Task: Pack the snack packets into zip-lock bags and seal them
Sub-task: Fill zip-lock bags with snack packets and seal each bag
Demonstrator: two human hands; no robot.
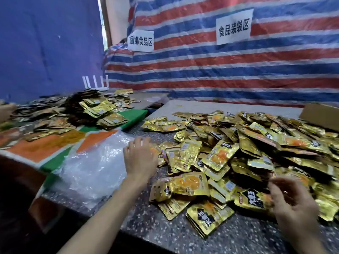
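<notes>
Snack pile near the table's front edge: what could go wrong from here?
1. Gold packets lie close to the stone table's edge; a sweep by the right hand may knock them off.
2. The left hand reaches among loose packets beside the clear bags; a miscount looks likely.

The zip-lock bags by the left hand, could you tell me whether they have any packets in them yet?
Empty, it seems: the bags lie flat and clear, no gold showing inside.

Zip-lock bags (91,162) left of snack packets (247,153), both on counter (165,226).
</notes>
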